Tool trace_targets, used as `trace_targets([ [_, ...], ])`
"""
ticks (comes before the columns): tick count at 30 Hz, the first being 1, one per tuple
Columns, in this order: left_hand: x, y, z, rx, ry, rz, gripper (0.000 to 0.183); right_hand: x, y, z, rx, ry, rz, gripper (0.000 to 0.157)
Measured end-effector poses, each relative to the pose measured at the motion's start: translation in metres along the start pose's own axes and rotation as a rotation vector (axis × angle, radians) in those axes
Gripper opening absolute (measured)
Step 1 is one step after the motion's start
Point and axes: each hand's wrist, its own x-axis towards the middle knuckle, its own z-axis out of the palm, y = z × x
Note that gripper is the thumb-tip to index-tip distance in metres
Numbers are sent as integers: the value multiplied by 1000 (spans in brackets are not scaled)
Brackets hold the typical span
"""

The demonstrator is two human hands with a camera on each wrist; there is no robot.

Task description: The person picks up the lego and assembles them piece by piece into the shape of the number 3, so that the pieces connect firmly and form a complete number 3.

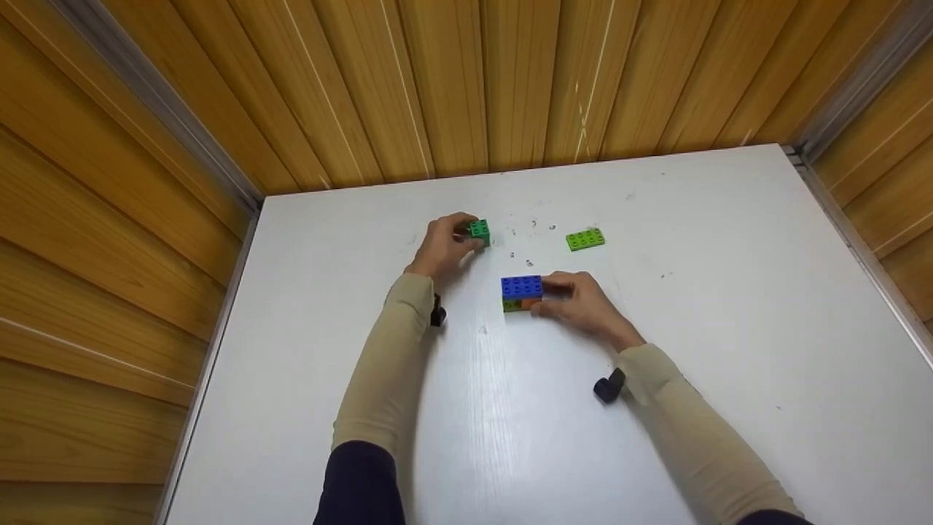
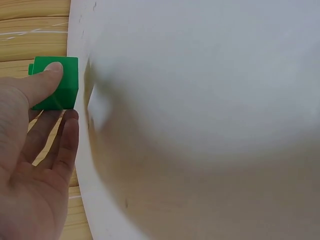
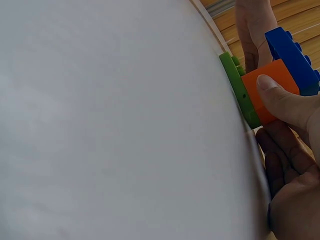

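My left hand (image 1: 443, 246) pinches a small green brick (image 1: 479, 230) between thumb and fingers, studs facing up. In the left wrist view the thumb lies across one side of the green brick (image 2: 70, 92). Nearer to me, my right hand (image 1: 583, 302) grips a stack of bricks from its right side. A blue brick (image 1: 521, 286) tops that stack, an orange brick (image 3: 274, 82) sits in the middle, and a flat green plate (image 3: 237, 90) forms the bottom. The right thumb presses on the orange brick. Part of the orange brick is hidden behind the fingers.
A flat lime-green plate (image 1: 585, 239) with studs lies on the white table (image 1: 466, 437), beyond and right of the stack. Small dark specks dot the tabletop between the hands and the back edge. Wood-patterned walls (image 1: 452, 87) stand behind and at both sides.
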Motion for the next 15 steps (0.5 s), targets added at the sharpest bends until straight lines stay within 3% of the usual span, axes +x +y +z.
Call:
trace_targets([
  [15,-5,7,-6,-8,-7,63,46,2,3,1,10,4,-37,61],
])
